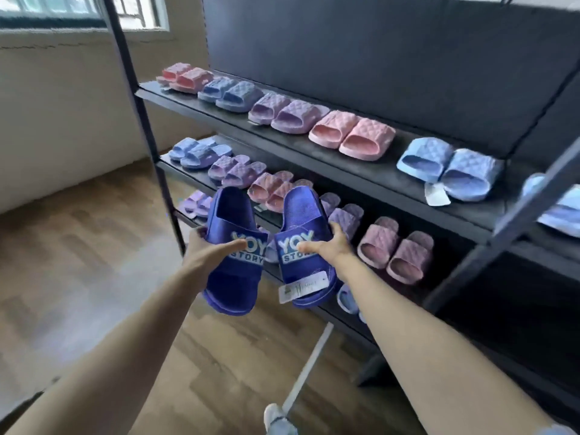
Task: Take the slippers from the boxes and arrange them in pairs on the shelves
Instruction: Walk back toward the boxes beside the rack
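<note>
head view: left hand grips one dark blue rubber slipper, right hand grips its tagged mate, both held before the black metal shelves. pastel quilted pairs already shelved; this pair not yet placed; boxes out of sight.

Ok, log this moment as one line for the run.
left grip: holds dark blue slipper | right grip: holds tagged mate | location: held before rack | status: pair not yet shelved
</note>
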